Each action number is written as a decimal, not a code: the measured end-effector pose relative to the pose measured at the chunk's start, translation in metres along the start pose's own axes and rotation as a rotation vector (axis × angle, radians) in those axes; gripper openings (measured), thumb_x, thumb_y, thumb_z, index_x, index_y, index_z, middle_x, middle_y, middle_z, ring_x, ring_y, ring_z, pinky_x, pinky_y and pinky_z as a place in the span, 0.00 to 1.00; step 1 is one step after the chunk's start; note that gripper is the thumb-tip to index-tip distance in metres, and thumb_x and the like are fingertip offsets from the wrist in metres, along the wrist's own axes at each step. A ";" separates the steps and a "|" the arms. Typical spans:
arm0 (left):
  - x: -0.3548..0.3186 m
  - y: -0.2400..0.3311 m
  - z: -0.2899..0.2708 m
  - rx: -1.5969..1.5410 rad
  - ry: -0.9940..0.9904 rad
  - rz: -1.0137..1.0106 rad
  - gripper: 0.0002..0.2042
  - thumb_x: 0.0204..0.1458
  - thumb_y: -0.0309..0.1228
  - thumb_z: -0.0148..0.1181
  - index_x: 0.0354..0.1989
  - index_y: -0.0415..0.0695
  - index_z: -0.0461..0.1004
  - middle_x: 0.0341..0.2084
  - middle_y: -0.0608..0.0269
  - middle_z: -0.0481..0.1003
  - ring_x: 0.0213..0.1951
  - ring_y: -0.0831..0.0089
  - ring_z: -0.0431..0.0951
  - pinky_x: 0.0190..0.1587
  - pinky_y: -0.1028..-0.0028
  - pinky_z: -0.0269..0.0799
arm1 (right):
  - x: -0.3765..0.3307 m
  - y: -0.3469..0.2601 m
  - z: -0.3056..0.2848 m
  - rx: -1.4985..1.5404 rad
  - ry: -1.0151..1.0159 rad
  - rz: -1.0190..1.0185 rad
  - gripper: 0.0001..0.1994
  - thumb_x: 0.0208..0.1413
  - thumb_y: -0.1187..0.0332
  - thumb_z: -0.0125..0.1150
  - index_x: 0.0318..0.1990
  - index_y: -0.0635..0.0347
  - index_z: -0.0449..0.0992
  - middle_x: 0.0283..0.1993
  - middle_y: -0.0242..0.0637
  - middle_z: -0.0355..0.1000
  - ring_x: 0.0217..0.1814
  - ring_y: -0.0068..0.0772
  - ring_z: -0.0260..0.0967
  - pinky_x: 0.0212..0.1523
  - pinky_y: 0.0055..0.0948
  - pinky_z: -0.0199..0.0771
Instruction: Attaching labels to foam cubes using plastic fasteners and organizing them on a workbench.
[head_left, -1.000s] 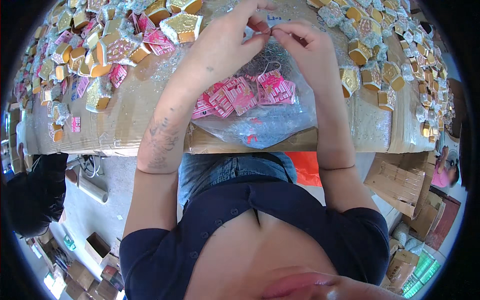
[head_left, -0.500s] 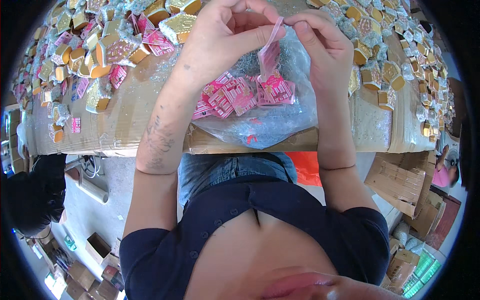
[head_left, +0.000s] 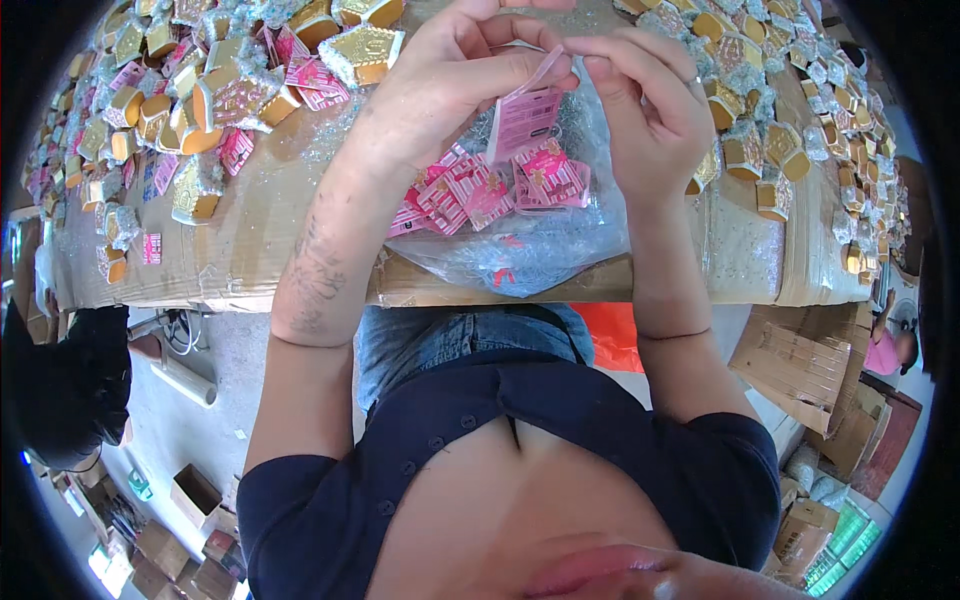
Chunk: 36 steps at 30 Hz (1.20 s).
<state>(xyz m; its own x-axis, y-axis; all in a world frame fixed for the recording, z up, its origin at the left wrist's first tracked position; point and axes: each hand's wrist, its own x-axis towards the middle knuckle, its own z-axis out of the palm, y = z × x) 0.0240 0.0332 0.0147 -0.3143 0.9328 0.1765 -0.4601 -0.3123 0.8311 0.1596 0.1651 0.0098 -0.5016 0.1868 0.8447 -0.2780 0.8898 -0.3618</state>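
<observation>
A pink hang tag (head_left: 524,122) dangles from my left hand (head_left: 462,72), pinched near its top between thumb and fingers. It hangs over a pile of pink-and-white striped tags (head_left: 465,190) with small brown figures. My right hand (head_left: 652,105) is closed in a pinch right beside the tag's top corner. Whatever lies between its fingertips is too small to make out. Under both hands a clear plastic bag (head_left: 560,250), holding silvery tinsel-like strands, lies at the table's near edge, with the tags on it.
Gold house-shaped ornaments (head_left: 240,95) with glittery silver trim heap up at left, some with pink tags. More gold ornaments (head_left: 740,150) pile up at right. Brown cardboard (head_left: 250,255) covers the tabletop. Cardboard boxes (head_left: 800,365) stand at lower right; a person in dark clothes (head_left: 75,385) is at left.
The pink tag has swung round, so its printed face shows more fully and hangs slightly farther left. My right hand has shifted slightly; both hands keep their pinch.
</observation>
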 end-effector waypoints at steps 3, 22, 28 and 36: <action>-0.001 -0.002 -0.001 -0.040 -0.038 -0.056 0.23 0.55 0.23 0.60 0.60 0.40 0.62 0.41 0.60 0.74 0.41 0.74 0.77 0.48 0.76 0.73 | 0.002 -0.003 0.001 -0.038 0.031 -0.038 0.07 0.51 0.78 0.65 0.38 0.59 0.83 0.37 0.33 0.74 0.37 0.25 0.71 0.36 0.20 0.68; 0.015 0.008 0.012 0.187 -0.366 0.751 0.25 0.52 0.14 0.57 0.59 0.40 0.61 0.46 0.62 0.70 0.40 0.80 0.73 0.42 0.81 0.71 | 0.000 0.000 0.003 -0.098 0.077 0.067 0.02 0.52 0.79 0.64 0.33 0.63 0.78 0.32 0.31 0.73 0.31 0.20 0.66 0.31 0.19 0.64; -0.010 0.003 0.015 0.372 0.067 0.342 0.27 0.52 0.18 0.62 0.61 0.40 0.62 0.46 0.63 0.70 0.41 0.81 0.73 0.42 0.82 0.70 | -0.006 0.008 0.003 0.276 0.099 0.288 0.02 0.55 0.80 0.59 0.35 0.65 0.74 0.32 0.29 0.69 0.32 0.16 0.63 0.33 0.17 0.62; -0.003 -0.025 0.000 0.197 0.120 0.126 0.06 0.57 0.23 0.59 0.41 0.38 0.77 0.42 0.61 0.74 0.43 0.76 0.73 0.46 0.76 0.70 | -0.006 0.008 -0.001 0.141 -0.052 0.111 0.04 0.54 0.81 0.60 0.36 0.64 0.73 0.35 0.27 0.68 0.33 0.16 0.61 0.34 0.17 0.61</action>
<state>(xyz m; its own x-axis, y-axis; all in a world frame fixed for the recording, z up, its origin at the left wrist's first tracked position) 0.0361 0.0384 -0.0062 -0.4603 0.8571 0.2311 -0.2445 -0.3727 0.8952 0.1616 0.1715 0.0022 -0.5761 0.2560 0.7762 -0.3285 0.7971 -0.5067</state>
